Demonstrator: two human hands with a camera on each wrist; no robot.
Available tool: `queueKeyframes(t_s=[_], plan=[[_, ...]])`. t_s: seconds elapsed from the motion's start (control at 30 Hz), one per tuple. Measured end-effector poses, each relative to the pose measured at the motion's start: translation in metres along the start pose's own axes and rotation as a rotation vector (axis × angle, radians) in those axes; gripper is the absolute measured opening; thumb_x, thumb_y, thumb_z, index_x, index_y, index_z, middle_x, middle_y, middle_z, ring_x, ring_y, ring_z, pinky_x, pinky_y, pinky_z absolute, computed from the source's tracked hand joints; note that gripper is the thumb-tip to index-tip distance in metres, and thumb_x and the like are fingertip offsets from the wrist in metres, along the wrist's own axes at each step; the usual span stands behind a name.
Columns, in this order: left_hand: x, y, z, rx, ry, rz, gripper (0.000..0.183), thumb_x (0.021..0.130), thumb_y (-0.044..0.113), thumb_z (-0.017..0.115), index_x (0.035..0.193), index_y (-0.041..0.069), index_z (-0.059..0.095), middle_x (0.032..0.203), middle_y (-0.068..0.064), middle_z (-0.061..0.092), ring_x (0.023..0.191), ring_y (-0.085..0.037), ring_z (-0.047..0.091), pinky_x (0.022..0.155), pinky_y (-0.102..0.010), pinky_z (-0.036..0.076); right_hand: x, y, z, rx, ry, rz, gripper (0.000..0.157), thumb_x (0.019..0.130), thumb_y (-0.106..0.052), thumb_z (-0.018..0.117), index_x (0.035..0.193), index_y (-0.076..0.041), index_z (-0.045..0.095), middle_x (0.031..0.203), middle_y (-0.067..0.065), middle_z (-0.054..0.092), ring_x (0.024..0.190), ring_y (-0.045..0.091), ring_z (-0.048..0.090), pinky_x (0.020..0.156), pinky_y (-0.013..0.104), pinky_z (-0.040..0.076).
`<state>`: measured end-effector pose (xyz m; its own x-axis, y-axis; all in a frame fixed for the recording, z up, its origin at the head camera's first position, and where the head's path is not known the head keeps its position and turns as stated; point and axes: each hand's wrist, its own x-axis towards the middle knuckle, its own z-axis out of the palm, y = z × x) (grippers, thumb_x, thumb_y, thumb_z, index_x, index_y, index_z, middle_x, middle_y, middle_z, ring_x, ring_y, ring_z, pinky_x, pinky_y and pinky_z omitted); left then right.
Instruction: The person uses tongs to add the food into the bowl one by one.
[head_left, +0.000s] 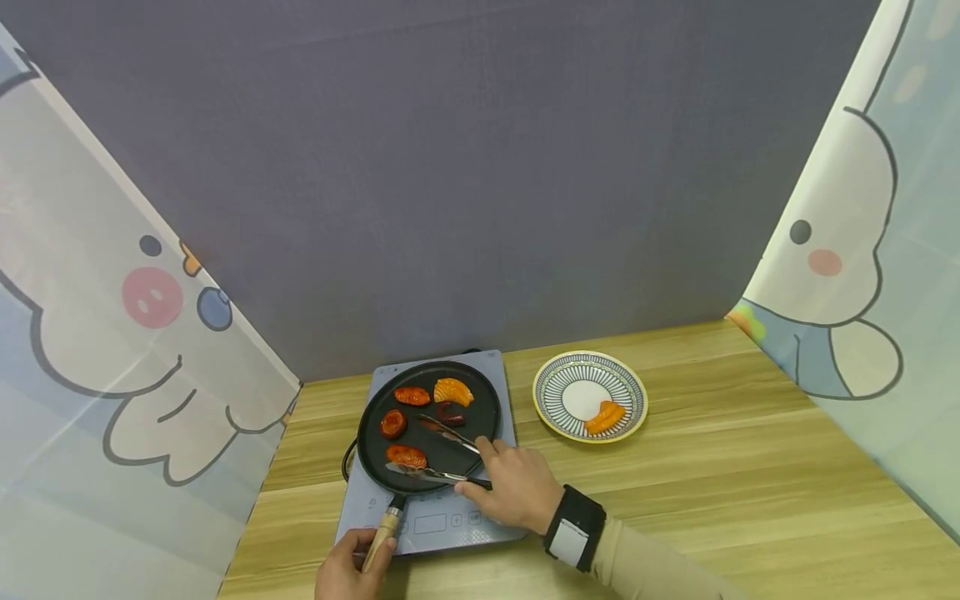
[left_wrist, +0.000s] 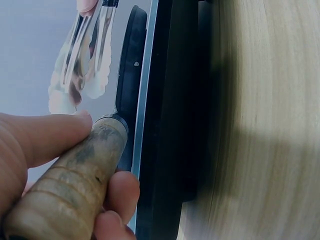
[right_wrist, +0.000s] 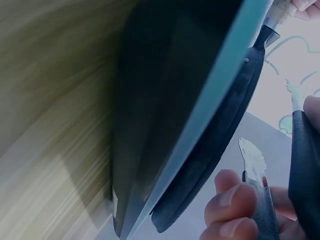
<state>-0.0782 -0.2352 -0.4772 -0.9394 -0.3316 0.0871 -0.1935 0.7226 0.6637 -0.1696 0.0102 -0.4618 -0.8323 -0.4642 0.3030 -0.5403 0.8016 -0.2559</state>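
Note:
A black round frying pan [head_left: 442,446] sits on a flat cooktop. My left hand [head_left: 352,567] grips its wooden handle [left_wrist: 75,180], thumb along the top. My right hand [head_left: 517,486] holds metal tongs [head_left: 442,477] with dark grips, their arms spread over the pan. One tong tip is beside the lower reddish food piece [head_left: 406,455]; the other reaches the pan's middle. Also in the pan are a round red-brown piece [head_left: 393,423], an oblong reddish piece [head_left: 412,396], an orange ridged piece [head_left: 453,391] and a dark red curled piece [head_left: 450,413].
The grey cooktop [head_left: 427,525] has touch controls along its front. A striped plate [head_left: 555,404] with a yellow rim stands to the right, holding orange pieces [head_left: 605,417]. A grey wall [head_left: 480,183] rises behind the wooden table [head_left: 712,467], with cartoon-printed panels at both sides.

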Motion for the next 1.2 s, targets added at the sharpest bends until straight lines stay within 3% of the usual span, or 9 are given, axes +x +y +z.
queueKeyframes(t_s=[0.33, 0.63, 0.93, 1.2], plan=[[0.002, 0.0, 0.001, 0.005, -0.009, -0.017, 0.026, 0.073, 0.03, 0.072, 0.084, 0.007, 0.064, 0.069, -0.002, 0.063, 0.053, -0.009, 0.052, 0.05, -0.032, 0.044, -0.011, 0.016, -0.002, 0.023, 0.018, 0.064, 0.081, 0.08, -0.072, 0.037, 0.123, -0.004, 0.049, 0.105, 0.014, 0.062, 0.084, 0.024, 0.058, 0.064, 0.04, 0.051], [0.002, -0.002, 0.002, 0.004, 0.013, 0.008, 0.025, 0.073, 0.029, 0.072, 0.082, 0.008, 0.063, 0.068, -0.003, 0.063, 0.053, -0.008, 0.052, 0.05, -0.033, 0.044, -0.022, 0.032, -0.006, 0.051, 0.072, 0.143, 0.075, 0.076, -0.067, 0.051, 0.12, -0.007, 0.051, 0.111, 0.012, 0.06, 0.091, 0.023, 0.056, 0.072, 0.042, 0.05], [0.002, -0.002, 0.001, 0.0, 0.002, 0.009, 0.026, 0.073, 0.03, 0.072, 0.082, 0.008, 0.063, 0.069, -0.003, 0.063, 0.054, -0.008, 0.052, 0.05, -0.032, 0.045, -0.034, 0.049, -0.012, 0.061, 0.104, 0.221, 0.074, 0.074, -0.068, 0.055, 0.125, -0.016, 0.047, 0.103, 0.007, 0.063, 0.059, 0.012, 0.051, 0.05, 0.035, 0.046], [0.0, -0.002, 0.0, -0.003, 0.013, 0.021, 0.028, 0.073, 0.032, 0.072, 0.083, 0.007, 0.063, 0.07, -0.004, 0.064, 0.055, -0.008, 0.053, 0.051, -0.032, 0.046, -0.048, 0.064, -0.019, 0.019, 0.145, 0.246, 0.072, 0.075, -0.064, 0.056, 0.123, -0.012, 0.049, 0.103, 0.011, 0.063, 0.078, 0.024, 0.059, 0.061, 0.044, 0.05]])
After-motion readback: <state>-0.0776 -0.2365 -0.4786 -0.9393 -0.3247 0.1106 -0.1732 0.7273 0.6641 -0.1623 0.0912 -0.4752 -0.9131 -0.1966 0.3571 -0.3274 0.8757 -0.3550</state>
